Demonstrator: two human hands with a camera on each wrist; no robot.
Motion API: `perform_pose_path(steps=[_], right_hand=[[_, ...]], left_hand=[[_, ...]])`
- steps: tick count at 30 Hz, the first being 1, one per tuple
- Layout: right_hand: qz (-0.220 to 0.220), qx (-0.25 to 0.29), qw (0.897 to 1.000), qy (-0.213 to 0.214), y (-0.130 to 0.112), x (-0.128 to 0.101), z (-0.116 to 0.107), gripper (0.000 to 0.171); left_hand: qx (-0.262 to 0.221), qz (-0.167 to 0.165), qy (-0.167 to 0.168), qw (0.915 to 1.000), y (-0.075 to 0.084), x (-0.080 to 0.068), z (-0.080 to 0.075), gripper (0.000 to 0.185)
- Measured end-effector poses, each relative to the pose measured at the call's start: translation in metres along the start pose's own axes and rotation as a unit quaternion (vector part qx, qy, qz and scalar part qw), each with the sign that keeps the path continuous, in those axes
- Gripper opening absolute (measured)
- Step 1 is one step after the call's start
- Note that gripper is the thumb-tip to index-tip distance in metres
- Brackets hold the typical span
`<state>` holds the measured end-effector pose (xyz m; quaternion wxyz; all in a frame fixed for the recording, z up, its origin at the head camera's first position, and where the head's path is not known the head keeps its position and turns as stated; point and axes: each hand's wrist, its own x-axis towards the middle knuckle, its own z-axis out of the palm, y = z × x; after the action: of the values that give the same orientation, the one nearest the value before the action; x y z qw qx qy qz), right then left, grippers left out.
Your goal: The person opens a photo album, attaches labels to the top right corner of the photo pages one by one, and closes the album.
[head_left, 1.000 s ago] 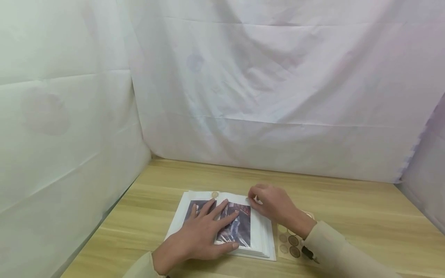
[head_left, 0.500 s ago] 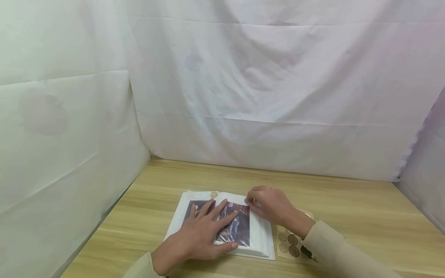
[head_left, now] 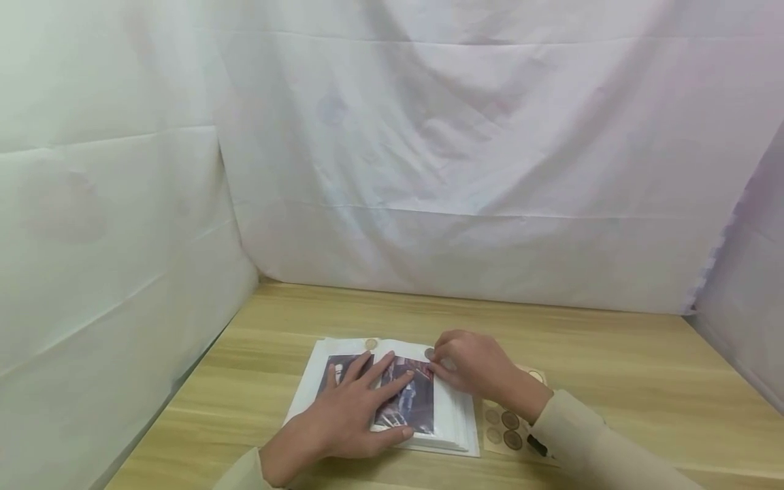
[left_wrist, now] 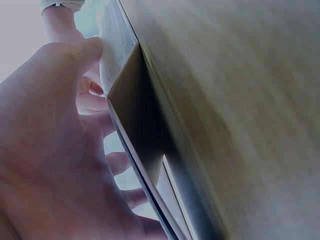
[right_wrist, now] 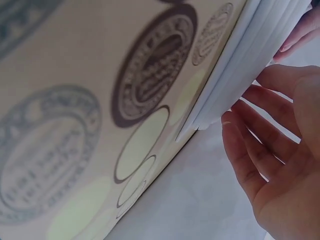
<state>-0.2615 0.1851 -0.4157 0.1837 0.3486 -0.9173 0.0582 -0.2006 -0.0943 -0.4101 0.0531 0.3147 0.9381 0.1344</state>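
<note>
An open photo album (head_left: 450,415) lies on the wooden table, with dark photos (head_left: 407,401) in clear sleeves on both pages. Spread flat across the two pages, my left hand (head_left: 352,415) presses the photos with straight fingers. My right hand (head_left: 474,364) is at the upper right of the right page, thumb and index close together at the edge of a dark round sticker (head_left: 429,353), pinching it close over the page. A tan round sticker (head_left: 371,344) sits at the top near the album's fold. The right wrist view shows the other right fingers (right_wrist: 265,140) loosely bent beside the pages.
A sheet of round stickers (head_left: 502,446) lies right of the album, partly under my right forearm; several yellowish gaps (right_wrist: 142,145) show on it. White cloth (head_left: 429,170) hangs behind the table and at both sides.
My right hand has shifted slightly left and down, and the dark sticker now shows more fully at its fingertips. The left hand keeps its place on the pages. The view drifts slightly.
</note>
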Motion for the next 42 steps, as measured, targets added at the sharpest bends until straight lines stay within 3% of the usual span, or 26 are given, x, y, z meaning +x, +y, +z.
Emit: perform_pose_path(steps=[17, 25, 30, 37, 42], right_hand=[[0.005, 0.002, 1.0, 0.002, -0.009, 0.008, 0.007, 0.008], [0.015, 0.038, 0.999, -0.003, -0.009, 0.011, 0.013, 0.008], [0.015, 0.063, 0.998, 0.002, -0.006, 0.01, 0.015, 0.013], [0.075, 0.093, 0.993, 0.008, -0.003, 0.0, 0.005, 0.026], [0.142, 0.099, 0.984, -0.045, -0.009, -0.008, -0.005, 0.038]], left_hand=[[-0.014, -0.004, 0.034, 0.9993, -0.015, -0.011, 0.002, 0.091], [-0.023, -0.023, 0.073, 0.9968, -0.052, -0.04, 0.001, 0.122], [-0.046, -0.045, 0.065, 0.9959, -0.074, -0.062, -0.003, 0.123], [-0.085, -0.109, 0.05, 0.9891, -0.089, -0.081, -0.005, 0.112], [-0.091, -0.127, 0.049, 0.9865, -0.093, -0.083, -0.008, 0.1]])
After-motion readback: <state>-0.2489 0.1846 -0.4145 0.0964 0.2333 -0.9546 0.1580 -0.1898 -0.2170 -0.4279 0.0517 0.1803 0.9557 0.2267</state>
